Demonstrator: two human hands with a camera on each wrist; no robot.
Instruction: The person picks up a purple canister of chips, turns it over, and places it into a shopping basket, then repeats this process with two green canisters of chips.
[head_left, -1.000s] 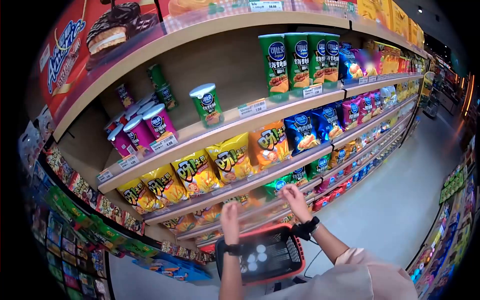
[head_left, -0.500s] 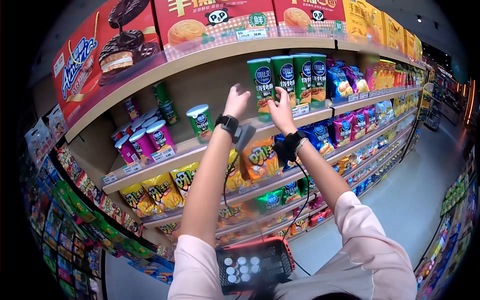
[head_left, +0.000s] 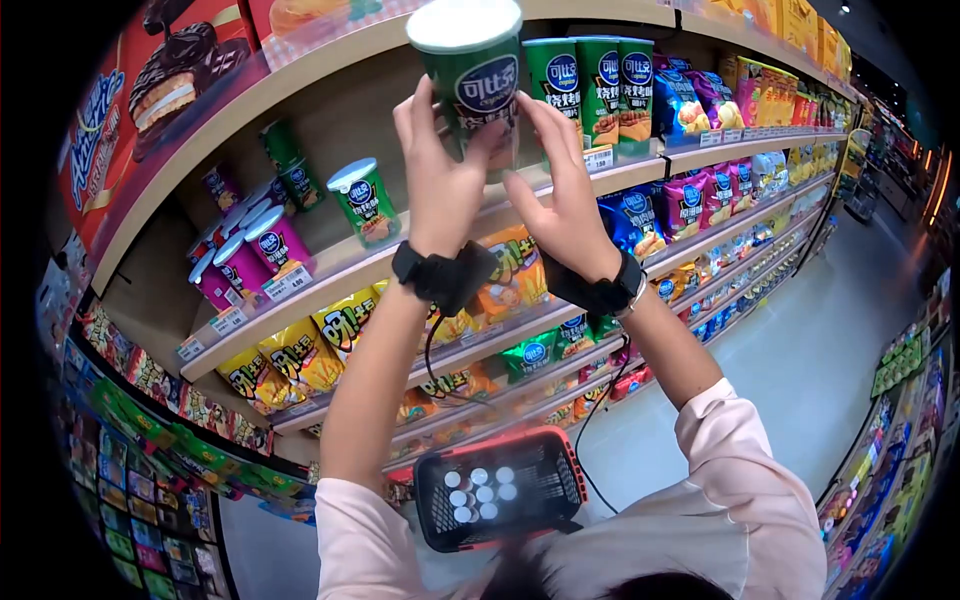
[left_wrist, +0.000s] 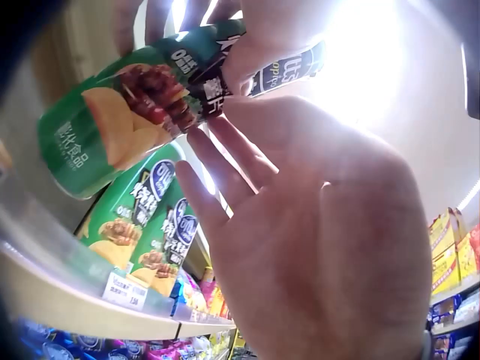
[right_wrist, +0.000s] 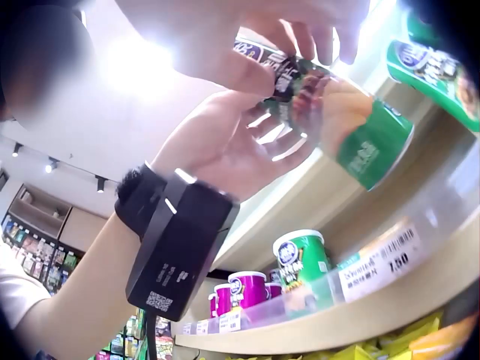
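Both my hands hold a tall green chip canister (head_left: 455, 80) with a white lid, raised in front of the upper shelf. On its near side lies the thumb of my left hand (head_left: 445, 195), with fingers along its left side. My right hand (head_left: 572, 210) grips it from the right, fingertips at its edge. In the left wrist view the canister (left_wrist: 71, 161) tilts, its label showing chips and skewered meat. The right wrist view shows its green base (right_wrist: 375, 150) off the shelf. Three matching canisters (head_left: 600, 100) stand just behind to the right.
A shopping basket (head_left: 425, 505) with several white-lidded cans stands on the floor below. A short green canister (head_left: 365, 205) and several purple ones (head_left: 275, 240) occupy the shelf's left. Bagged snacks (head_left: 295, 360) line the shelf beneath. Cables hang from both wrist cameras.
My hands rose from above the basket to the row of tall green canisters. They have since taken the leftmost one off the shelf and lifted it toward me.
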